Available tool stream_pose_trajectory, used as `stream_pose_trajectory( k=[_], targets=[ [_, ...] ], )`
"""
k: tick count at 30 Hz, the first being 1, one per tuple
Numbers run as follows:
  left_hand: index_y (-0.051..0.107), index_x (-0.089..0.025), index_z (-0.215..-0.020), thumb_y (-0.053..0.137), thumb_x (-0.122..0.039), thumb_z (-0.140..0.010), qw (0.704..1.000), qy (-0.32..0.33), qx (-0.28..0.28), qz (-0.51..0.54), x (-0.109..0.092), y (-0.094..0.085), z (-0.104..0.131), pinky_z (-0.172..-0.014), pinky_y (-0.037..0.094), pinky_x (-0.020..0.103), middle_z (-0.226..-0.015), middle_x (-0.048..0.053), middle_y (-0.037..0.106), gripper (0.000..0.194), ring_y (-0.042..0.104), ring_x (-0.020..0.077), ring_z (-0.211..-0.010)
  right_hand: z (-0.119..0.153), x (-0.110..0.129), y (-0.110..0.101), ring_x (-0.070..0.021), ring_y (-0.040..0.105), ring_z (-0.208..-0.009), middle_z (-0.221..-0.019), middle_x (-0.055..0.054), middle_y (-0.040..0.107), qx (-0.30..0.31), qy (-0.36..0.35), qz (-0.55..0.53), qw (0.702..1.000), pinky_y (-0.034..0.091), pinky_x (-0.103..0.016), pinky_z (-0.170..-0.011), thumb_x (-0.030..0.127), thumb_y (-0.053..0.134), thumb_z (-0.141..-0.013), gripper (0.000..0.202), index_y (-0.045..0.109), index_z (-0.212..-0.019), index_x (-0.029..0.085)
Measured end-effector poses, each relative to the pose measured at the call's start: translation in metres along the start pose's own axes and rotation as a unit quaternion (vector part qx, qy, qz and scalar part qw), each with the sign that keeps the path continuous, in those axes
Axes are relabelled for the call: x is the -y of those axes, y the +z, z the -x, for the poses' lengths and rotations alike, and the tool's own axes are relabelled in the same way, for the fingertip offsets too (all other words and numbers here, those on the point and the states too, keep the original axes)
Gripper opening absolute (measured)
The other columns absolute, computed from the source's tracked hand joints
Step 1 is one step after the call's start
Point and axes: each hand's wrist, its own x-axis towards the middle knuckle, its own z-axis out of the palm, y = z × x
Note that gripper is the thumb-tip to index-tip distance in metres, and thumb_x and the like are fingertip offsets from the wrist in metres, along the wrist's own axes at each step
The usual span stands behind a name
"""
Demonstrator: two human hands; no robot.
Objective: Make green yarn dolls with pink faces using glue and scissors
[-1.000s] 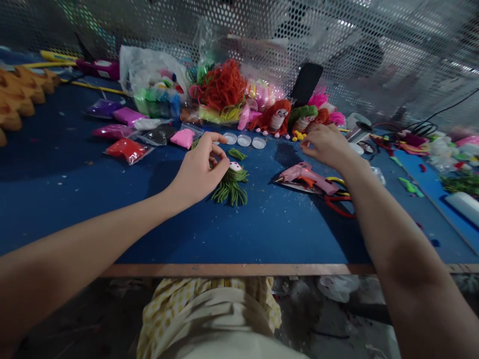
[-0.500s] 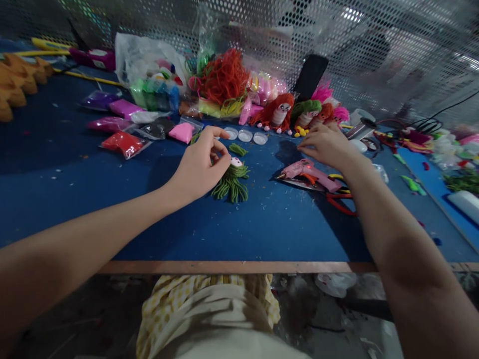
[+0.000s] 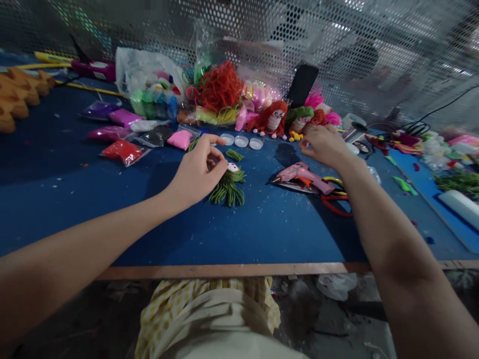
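Observation:
My left hand is closed in a pinch at the head of a small doll with a white face and green yarn hair. The curled fingers hide part of the doll. A short bundle of green yarn lies just behind it. Out at the right, my right hand reaches to the row of finished dolls, its fingers curled inward; what they hold, if anything, is hidden. Nearest it are a green-haired doll and a small orange-haired doll. A pink glue gun lies below this hand, on scissors.
Three small clear dishes stand behind the yarn. Bags of coloured powder or clay lie at left. A heap of red yarn, a red-haired doll and a black phone line the back, before a perforated metal screen.
My right hand's fingers have curled inward near the dolls. The left hand keeps its pinch at the green-haired doll. The whole view has shifted slightly.

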Motion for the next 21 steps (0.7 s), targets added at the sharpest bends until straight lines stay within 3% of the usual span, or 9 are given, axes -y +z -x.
stream_pose_trajectory(
  k=[6, 11, 17, 21],
  targets=[
    [0.054, -0.020, -0.118, 0.061, -0.018, -0.088, 1.000, -0.004, 0.003, -0.001, -0.001, 0.000, 0.000, -0.065, 0.050, 0.028, -0.087, -0.001, 0.067, 0.031, 0.059, 0.0116, -0.067, 0.003, -0.010, 0.003, -0.0270, 0.072, -0.084, -0.099, -0.017, 0.081, -0.019, 0.053, -0.076, 0.996, 0.051, -0.037, -0.076, 0.027, 0.050, -0.092, 0.033, 0.078, -0.105, 0.014],
    [0.054, -0.018, -0.119, 0.060, -0.016, -0.088, 1.000, -0.010, 0.012, 0.001, -0.002, -0.002, 0.000, -0.066, 0.050, 0.027, -0.087, -0.001, 0.067, 0.032, 0.059, 0.0108, -0.068, 0.000, 0.000, 0.008, -0.0247, 0.074, -0.099, -0.106, -0.011, 0.082, 0.027, -0.016, -0.108, 0.994, 0.054, -0.035, -0.091, 0.028, 0.056, -0.095, 0.027, 0.081, -0.096, 0.019],
    [0.054, -0.019, -0.117, 0.060, -0.015, -0.087, 1.000, -0.005, 0.014, 0.004, -0.002, 0.000, -0.001, -0.067, 0.049, 0.028, -0.087, -0.001, 0.066, 0.031, 0.059, 0.0110, -0.069, -0.002, 0.015, -0.001, -0.0334, 0.066, -0.112, -0.112, -0.021, 0.078, 0.057, -0.046, -0.039, 0.997, 0.045, -0.044, -0.097, 0.025, 0.051, -0.097, 0.031, 0.079, -0.101, 0.012],
    [0.053, -0.018, -0.118, 0.060, -0.014, -0.088, 1.000, 0.002, 0.016, -0.001, -0.001, 0.001, -0.001, -0.067, 0.049, 0.028, -0.087, -0.001, 0.067, 0.031, 0.058, 0.0105, -0.068, -0.007, 0.021, -0.006, -0.0338, 0.063, -0.109, -0.104, -0.023, 0.077, 0.076, -0.047, -0.002, 0.996, 0.042, -0.042, -0.093, 0.021, 0.055, -0.091, 0.025, 0.076, -0.096, 0.009]
  ],
)
